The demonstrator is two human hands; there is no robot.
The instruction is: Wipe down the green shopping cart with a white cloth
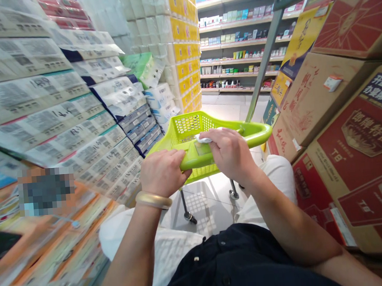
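A lime-green shopping cart (189, 124) with a perforated basket stands right in front of me. My left hand (162, 173) is wrapped round the left part of its handle (259, 134), and a gold-coloured bangle (153, 200) circles that wrist. In my right hand (229, 151) is a white cloth or tissue (204, 138), pressed against the top of the handle near its middle. Only a corner of the white piece shows past the fingers; the rest is hidden under the hand.
Packs of tissue (40, 101) are piled high on the left. Large cartons (312, 95) are stacked close on the right, beside a slanting metal pole (264, 68). Shelves of small goods (239, 37) stand across the tiled floor. Cart wheels (190, 217) rest between my legs.
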